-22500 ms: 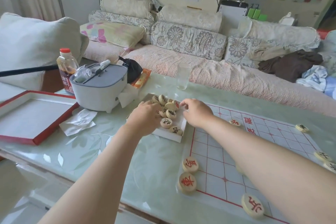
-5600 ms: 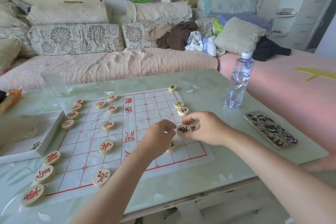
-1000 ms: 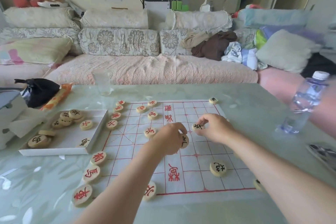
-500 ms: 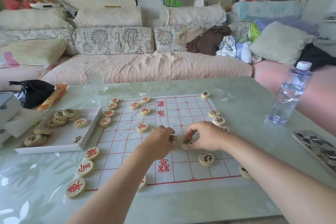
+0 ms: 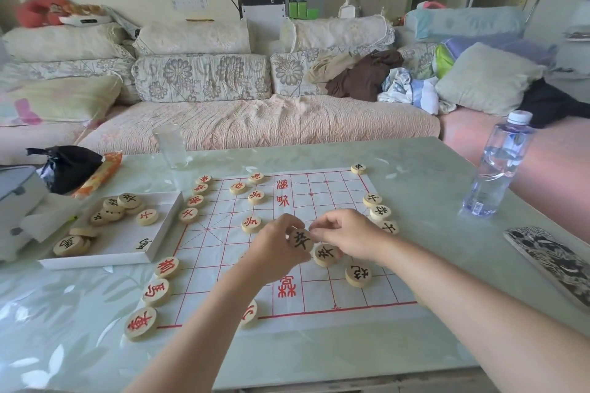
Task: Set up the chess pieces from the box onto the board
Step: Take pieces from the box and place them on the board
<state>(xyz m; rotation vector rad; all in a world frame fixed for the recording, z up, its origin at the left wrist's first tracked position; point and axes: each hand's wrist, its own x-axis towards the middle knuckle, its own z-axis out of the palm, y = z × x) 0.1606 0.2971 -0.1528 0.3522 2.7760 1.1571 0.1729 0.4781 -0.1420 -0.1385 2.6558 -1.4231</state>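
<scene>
— Progress report first: how far along is the setup?

— Past halfway, I'd judge. Red pieces line the left edge of the board (image 5: pixel 319 188), with more red ones a few rows in. Down the right edge sit black pieces, one black cannon (image 5: pixel 358 274) near the front, and a lone black piece (image 5: pixel 358 168) at the far right corner.

— And what is left?

— Plenty in the box (image 5: pixel 105 257), just left of the board: a loose pile of discs (image 5: pixel 116 207) at its far end, a couple at the near end. The black side has clear gaps.

— Hands?

— Left hand (image 5: pixel 274 252) pinches a black pawn (image 5: pixel 301 239) between thumb and fingers, lifted over the middle of the board. Right hand (image 5: pixel 346 234) has its fingertips closed narrow on that same disc's edge; who carries the weight, I can't tell. A second black pawn (image 5: pixel 325 254) lies flat just beneath them.

— Which way does the held piece point?

— It's a round disc, so no long axis to speak of. Its printed face tilts up toward the camera, clearly off level, and the character reads roughly upright from here. The red pieces on the left read sideways.

— Anything nearby to mind?

— Water bottle (image 5: pixel 498 166) and phone (image 5: pixel 552 262) stand well apart on the right.
</scene>
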